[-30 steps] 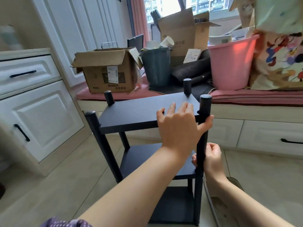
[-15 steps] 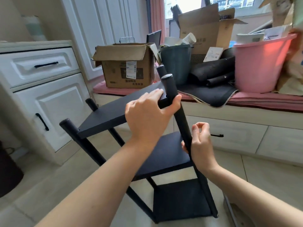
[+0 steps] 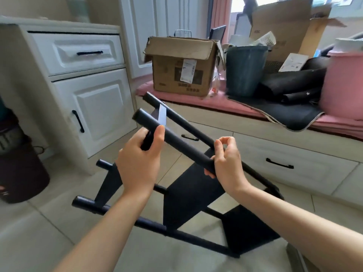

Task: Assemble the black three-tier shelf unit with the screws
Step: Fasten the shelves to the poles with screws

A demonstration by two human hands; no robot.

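White cabinet [image 3: 94, 107], tiled floor [image 3: 39, 232], window bench [image 3: 255, 134].

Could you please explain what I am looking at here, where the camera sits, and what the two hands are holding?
There is no machine: a person wears one camera on the head, looking down at their own bare hands. The left hand grips the top shelf of a black three-tier shelf unit, which is tipped sideways over the tiled floor. The right hand holds one of its round legs. Behind, a window seat carries a cardboard box, a dark bin and a pink bucket.
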